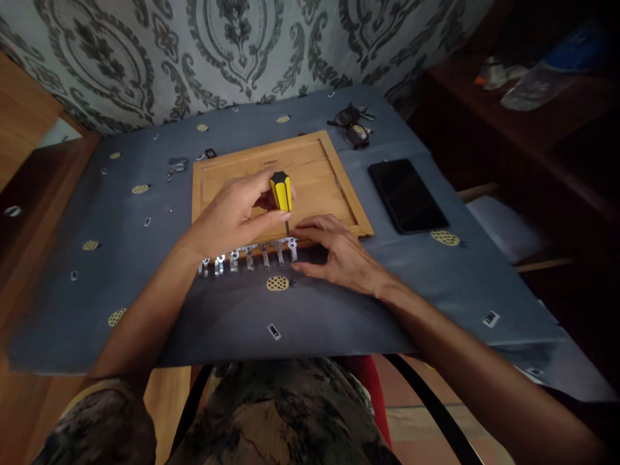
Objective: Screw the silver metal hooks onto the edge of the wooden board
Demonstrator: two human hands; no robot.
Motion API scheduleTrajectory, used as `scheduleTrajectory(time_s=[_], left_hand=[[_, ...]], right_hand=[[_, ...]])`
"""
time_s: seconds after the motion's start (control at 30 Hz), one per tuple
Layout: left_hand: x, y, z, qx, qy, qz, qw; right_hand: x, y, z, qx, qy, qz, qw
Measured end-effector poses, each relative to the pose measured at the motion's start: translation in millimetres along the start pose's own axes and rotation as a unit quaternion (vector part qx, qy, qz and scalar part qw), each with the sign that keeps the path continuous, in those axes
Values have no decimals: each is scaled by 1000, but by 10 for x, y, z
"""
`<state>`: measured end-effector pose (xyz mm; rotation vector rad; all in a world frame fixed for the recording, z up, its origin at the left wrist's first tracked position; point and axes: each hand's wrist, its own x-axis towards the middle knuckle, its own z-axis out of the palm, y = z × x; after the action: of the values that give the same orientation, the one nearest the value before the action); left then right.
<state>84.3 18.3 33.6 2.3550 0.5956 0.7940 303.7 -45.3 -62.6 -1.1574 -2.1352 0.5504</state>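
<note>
My left hand (237, 210) is closed around a yellow and black screwdriver (280, 192), held upright with its shaft pointing down at the near edge of a framed wooden board (310, 165). The tip meets the right end of a metal rail with several silver hooks (250, 258) along that edge. My right hand (334, 253) has its thumb and fingers on either side of the rightmost hook, and seems to hold the rail's end.
A black phone (408, 196) lies right of the board, with dark glasses (352, 126) and keys behind it. Small metal pieces (177, 165) lie at the back left of the blue tablecloth (159, 226). A plastic bag (535, 87) rests on the dark furniture at right.
</note>
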Motion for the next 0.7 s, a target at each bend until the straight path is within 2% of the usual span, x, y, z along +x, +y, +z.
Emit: scheduleTrajectory(time_s=[0.7], left_hand=[[-22, -24, 84, -3, -6, -18, 1000]], right_hand=[[11, -14, -18, 6, -11, 7, 1000]])
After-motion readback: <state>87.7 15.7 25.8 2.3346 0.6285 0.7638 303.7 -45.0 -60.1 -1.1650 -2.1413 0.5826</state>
